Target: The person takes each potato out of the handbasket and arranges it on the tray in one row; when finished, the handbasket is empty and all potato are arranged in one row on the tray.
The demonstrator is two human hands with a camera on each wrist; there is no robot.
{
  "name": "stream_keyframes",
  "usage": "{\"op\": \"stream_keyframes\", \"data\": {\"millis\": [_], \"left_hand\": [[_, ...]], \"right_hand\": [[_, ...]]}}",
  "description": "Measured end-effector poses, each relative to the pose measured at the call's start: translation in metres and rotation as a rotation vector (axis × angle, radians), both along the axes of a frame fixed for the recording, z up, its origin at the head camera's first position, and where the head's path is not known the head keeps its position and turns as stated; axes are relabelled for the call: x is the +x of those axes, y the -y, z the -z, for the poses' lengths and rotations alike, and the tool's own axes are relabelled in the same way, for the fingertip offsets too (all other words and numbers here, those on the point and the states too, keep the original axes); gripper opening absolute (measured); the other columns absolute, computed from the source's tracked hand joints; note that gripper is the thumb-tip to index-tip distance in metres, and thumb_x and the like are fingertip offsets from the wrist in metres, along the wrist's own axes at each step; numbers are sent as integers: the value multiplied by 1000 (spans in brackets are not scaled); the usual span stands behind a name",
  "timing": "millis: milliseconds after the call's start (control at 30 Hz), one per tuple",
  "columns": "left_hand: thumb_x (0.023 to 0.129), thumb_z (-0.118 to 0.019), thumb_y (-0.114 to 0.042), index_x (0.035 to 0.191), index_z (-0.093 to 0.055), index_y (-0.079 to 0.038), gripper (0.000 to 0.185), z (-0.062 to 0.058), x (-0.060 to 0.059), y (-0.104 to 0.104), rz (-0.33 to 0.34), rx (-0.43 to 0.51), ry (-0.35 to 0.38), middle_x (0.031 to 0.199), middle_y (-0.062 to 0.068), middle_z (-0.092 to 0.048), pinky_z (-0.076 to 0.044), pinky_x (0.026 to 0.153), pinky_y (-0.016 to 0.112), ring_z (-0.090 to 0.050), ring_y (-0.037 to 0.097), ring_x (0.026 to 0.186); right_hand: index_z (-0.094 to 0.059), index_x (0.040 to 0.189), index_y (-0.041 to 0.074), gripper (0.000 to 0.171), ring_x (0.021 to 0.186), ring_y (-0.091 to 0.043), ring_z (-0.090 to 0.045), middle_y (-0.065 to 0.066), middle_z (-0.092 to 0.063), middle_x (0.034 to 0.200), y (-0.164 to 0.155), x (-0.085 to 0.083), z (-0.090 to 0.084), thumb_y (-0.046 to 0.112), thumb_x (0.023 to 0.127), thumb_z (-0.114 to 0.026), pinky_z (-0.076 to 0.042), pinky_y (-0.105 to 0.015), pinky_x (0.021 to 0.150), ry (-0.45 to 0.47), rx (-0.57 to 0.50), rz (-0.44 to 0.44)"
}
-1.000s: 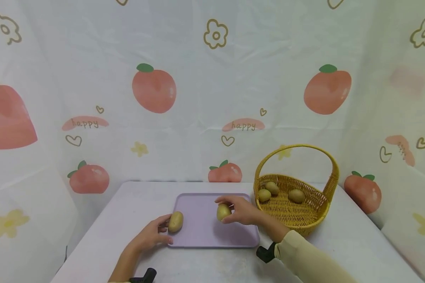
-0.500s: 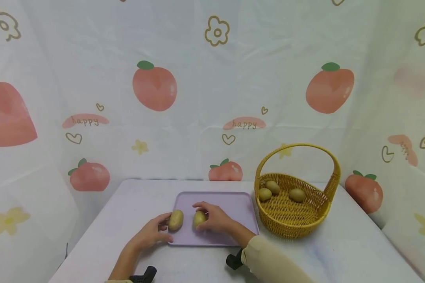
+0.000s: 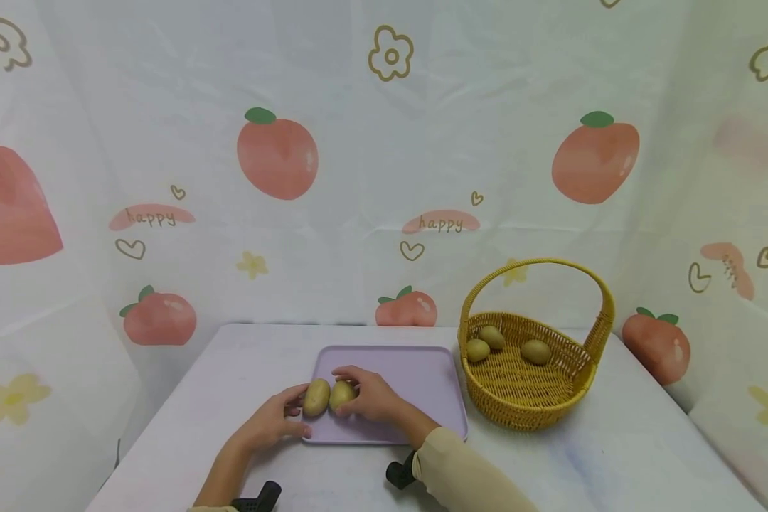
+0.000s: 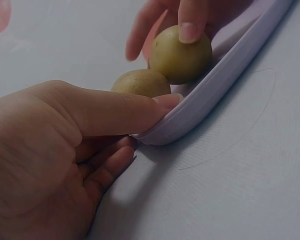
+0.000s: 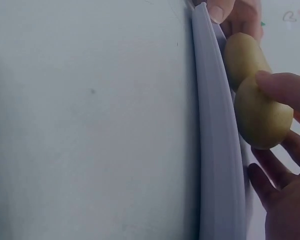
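A lilac tray (image 3: 409,377) lies on the table with an oval potato (image 3: 316,397) standing near its left edge. My left hand (image 3: 270,423) grips the tray's near left corner; in the left wrist view its thumb (image 4: 122,112) lies across the rim and the other fingers curl outside it. My right hand (image 3: 374,398) holds a second potato (image 3: 342,397) between thumb and fingers, right beside the first one. In the right wrist view the held potato (image 5: 262,114) overlaps the other potato (image 5: 244,57), and its thumb presses on top.
A yellow wicker basket (image 3: 531,418) with a tall handle stands to the right of the tray. Three potatoes lie in it, one of them a potato (image 3: 535,352) by the back wall. A fruit-printed curtain (image 3: 333,270) hangs behind the white table (image 3: 640,441).
My right hand has carried its potato leftward from the tray's right part, bringing it down beside the first potato. The left hand has stayed at the tray's corner.
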State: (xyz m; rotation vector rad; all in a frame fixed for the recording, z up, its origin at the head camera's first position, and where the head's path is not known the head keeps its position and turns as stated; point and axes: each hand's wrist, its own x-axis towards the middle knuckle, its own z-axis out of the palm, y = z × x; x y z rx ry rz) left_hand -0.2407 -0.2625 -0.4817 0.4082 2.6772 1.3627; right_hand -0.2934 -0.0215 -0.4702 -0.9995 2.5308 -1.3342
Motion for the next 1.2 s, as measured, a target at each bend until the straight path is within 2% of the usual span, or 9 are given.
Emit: {"op": "stream_keyframes", "data": {"millis": [367, 533, 733, 867, 1067, 1200], "left_hand": [[71, -85, -14, 142, -40, 9, 87, 1, 0, 0, 21, 23, -9, 131, 25, -53, -46, 95, 52, -57, 34, 108], [71, -85, -14, 141, -40, 9, 87, 1, 0, -1, 18, 24, -5, 131, 25, -53, -45, 96, 54, -57, 36, 109], [70, -85, -14, 141, -39, 10, 87, 0, 1, -2, 12, 19, 0, 129, 26, -54, -44, 97, 54, -57, 37, 110], [70, -85, -14, 141, -40, 10, 87, -1, 1, -2, 10, 16, -4, 131, 27, -53, -43, 98, 55, -56, 38, 111], [70, -85, -15, 141, -40, 9, 88, -2, 1, -1, 6, 5, -7, 132, 27, -52, -44, 98, 55, -57, 38, 111], [70, -85, -15, 141, -39, 10, 88, -2, 1, -1, 8, 5, -9, 132, 27, -52, -44, 98, 55, -57, 38, 110]], "right_hand": [[-54, 138, 12, 72, 114, -20, -56, -7, -58, 133, -6, -1, 3, 15, 73, -85, -47, -32, 93, 58, -4, 26], [-52, 139, 10, 70, 119, -26, -54, -9, -56, 134, -19, 1, -4, 18, 76, -83, -48, -37, 95, 48, -5, 15], [-55, 134, 7, 61, 115, -33, -55, -16, -59, 129, -46, 2, -20, 12, 79, -80, -47, -46, 95, -11, -45, -33], [-59, 129, 6, 52, 112, -34, -57, -15, -63, 122, -67, 3, -34, 13, 81, -78, -47, -51, 93, -36, -46, -46], [-64, 121, 5, 38, 105, -31, -62, -8, -68, 111, -102, 2, -58, 13, 85, -73, -51, -47, 89, -82, -38, -40], [-65, 116, 3, 29, 97, -26, -65, -7, -69, 103, -130, -2, -73, 10, 88, -69, -54, -38, 84, -86, -59, -27]]}}
